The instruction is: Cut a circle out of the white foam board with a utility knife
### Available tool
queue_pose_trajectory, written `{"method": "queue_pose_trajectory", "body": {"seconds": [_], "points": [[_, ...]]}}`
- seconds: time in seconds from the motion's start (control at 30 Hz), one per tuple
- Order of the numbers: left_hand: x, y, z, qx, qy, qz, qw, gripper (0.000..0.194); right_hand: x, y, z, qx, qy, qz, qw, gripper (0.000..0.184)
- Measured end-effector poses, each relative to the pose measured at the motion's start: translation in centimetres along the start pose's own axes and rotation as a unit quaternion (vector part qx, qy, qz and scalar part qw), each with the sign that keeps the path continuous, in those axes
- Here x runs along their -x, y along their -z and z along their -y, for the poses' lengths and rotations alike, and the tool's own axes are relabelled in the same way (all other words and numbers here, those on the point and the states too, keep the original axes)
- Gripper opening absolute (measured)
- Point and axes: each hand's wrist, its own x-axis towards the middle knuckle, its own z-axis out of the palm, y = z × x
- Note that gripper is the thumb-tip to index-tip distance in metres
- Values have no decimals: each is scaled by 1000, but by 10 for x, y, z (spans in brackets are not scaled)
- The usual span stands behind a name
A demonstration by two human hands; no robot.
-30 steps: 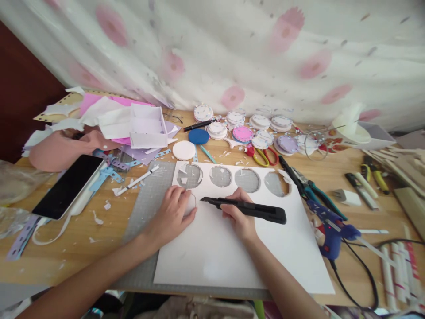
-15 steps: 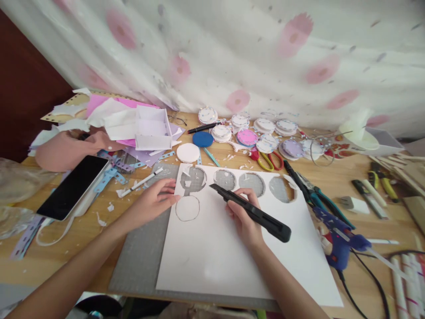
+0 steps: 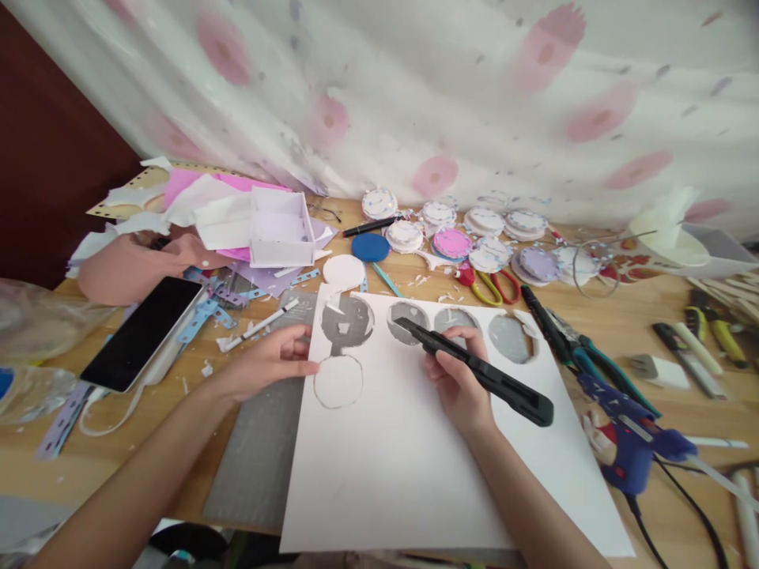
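A white foam sheet (image 3: pixel 415 466) lies on a grey cutting mat (image 3: pixel 254 466), with several round holes cut along its far edge. A pencilled circle (image 3: pixel 337 382) is drawn below the leftmost hole. My left hand (image 3: pixel 266 361) rests at the sheet's left edge, fingers curled with the tips touching the edge beside the circle. My right hand (image 3: pixel 459 383) is closed round a black utility knife (image 3: pixel 474 370), its tip pointing left over the second hole.
A phone (image 3: pixel 142 332) lies at the left by paper scraps and a white box (image 3: pixel 281 229). Decorated discs (image 3: pixel 451 241), red-and-yellow scissors (image 3: pixel 489 286), pliers (image 3: pixel 563 340) and a blue glue gun (image 3: pixel 628 450) crowd the back and right. A curtain hangs behind.
My left hand has slid left off the circle to the sheet's edge. The sheet has turned slightly, and the knife has swung to point further away.
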Motion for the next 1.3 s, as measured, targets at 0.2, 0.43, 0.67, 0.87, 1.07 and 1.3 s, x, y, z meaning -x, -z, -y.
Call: {"method": "queue_pose_trajectory", "body": {"seconds": [0.2, 0.43, 0.67, 0.87, 1.07, 1.3], "points": [[-10, -1, 3, 37, 20, -6, 999, 45, 0, 0, -2, 66, 28, 24, 997, 24], [-9, -23, 2, -276, -19, -183, 943, 53, 1, 0, 8, 217, 16, 28, 976, 32], [9, -82, 22, -595, -226, -152, 756, 63, 6, 26, 38, 146, -6, 77, 986, 50], [7, -97, 51, -608, -229, -88, 755, 75, 21, 47, 54, 144, 67, -29, 987, 22], [6, -81, 46, -600, -240, -50, 761, 77, 34, 53, 77, 101, -23, 11, 995, 67], [13, -73, 50, -586, -252, -66, 767, 76, 46, 68, 78, 55, -45, -12, 997, 59]]}}
